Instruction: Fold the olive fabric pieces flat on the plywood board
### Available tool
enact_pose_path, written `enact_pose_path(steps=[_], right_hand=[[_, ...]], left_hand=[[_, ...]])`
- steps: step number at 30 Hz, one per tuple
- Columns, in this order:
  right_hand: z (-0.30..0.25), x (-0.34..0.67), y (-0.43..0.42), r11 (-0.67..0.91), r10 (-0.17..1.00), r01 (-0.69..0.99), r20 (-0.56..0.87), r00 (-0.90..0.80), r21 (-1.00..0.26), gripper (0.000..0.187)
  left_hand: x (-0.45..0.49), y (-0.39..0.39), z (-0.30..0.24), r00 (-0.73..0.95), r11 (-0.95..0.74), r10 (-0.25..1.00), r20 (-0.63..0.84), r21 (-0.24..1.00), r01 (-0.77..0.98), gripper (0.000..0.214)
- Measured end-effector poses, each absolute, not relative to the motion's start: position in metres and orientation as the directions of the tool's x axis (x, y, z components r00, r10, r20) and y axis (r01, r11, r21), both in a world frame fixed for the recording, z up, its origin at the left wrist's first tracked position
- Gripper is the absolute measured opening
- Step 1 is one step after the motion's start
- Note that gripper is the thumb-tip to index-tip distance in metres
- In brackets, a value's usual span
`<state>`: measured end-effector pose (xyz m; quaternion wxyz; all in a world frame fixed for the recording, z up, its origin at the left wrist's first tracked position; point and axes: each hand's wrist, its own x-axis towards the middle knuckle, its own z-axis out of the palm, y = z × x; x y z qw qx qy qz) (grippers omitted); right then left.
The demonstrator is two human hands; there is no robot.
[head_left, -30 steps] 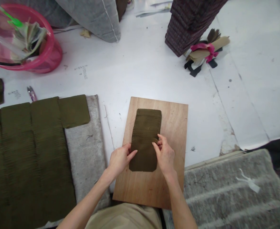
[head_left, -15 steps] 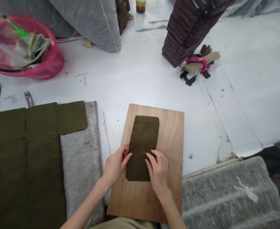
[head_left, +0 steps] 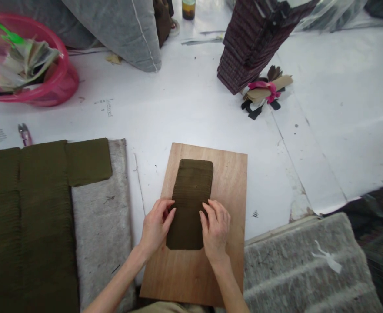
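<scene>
A stack of olive-green fabric pieces lies fanned along a plywood board on the white table. My left hand grips the stack's left edge near its lower half, thumb on top and fingers curled at the side. My right hand rests on the stack's right edge, with its fingers pressed down on the cloth. The hands sit on either side of the stack, close together.
Rows of olive pieces lie on grey felt at left. A pink basin of scraps, snips, a grey cushion, a tall dark maroon stack and a bundle of tied scraps stand beyond. More grey felt lies at right.
My right hand slid from the stack's right side onto its lower right edge. The view shifted a little, so the board sits lower and further left.
</scene>
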<state>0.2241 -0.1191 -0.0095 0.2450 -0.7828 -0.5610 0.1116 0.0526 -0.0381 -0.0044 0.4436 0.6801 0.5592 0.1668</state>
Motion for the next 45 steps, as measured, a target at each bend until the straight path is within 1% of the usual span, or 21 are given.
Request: enact_pose_path(steps=[4, 8, 13, 18, 22, 26, 33, 39, 45], right_hand=[[-0.012, 0.228, -0.117, -0.239, 0.939, 0.825, 0.093, 0.330, -0.512, 0.025], [-0.011, 0.234, -0.113, -0.258, 0.923, 0.809, 0.114, 0.369, -0.528, 0.022], [-0.011, 0.239, -0.094, -0.241, 0.931, 0.810, 0.110, 0.349, -0.535, 0.027], [-0.010, 0.241, -0.090, -0.269, 0.918, 0.779, 0.092, 0.385, -0.567, 0.021], [-0.004, 0.248, -0.079, -0.286, 0.914, 0.750, 0.065, 0.400, -0.596, 0.020], [-0.002, 0.254, -0.067, -0.302, 0.923, 0.754, 0.018, 0.384, -0.584, 0.017], [-0.004, 0.252, -0.067, -0.302, 0.923, 0.770, 0.029, 0.384, -0.561, 0.014], [-0.004, 0.255, -0.065, -0.313, 0.934, 0.782, -0.026, 0.356, -0.538, 0.007], [0.002, 0.259, -0.062, -0.228, 0.967, 0.825, -0.017, 0.256, -0.518, 0.009]], left_hand=[[0.052, -0.038, -0.004, 0.332, 0.000, 0.904, -0.267, 0.780, 0.626, 0.015], [0.052, -0.038, -0.006, 0.342, -0.019, 0.905, -0.254, 0.778, 0.628, 0.016], [0.052, -0.038, -0.008, 0.335, -0.029, 0.911, -0.240, 0.773, 0.633, 0.016], [0.052, -0.037, -0.006, 0.339, -0.028, 0.910, -0.239, 0.780, 0.625, 0.015], [0.053, -0.034, -0.005, 0.338, -0.032, 0.913, -0.226, 0.788, 0.615, 0.016], [0.054, -0.027, -0.004, 0.341, -0.050, 0.916, -0.212, 0.781, 0.622, 0.015], [0.056, -0.016, -0.003, 0.334, -0.064, 0.923, -0.192, 0.779, 0.623, 0.014], [0.056, -0.010, -0.004, 0.346, -0.083, 0.920, -0.185, 0.770, 0.633, 0.015], [0.057, 0.000, -0.005, 0.367, -0.148, 0.918, -0.150, 0.730, 0.667, 0.017]])
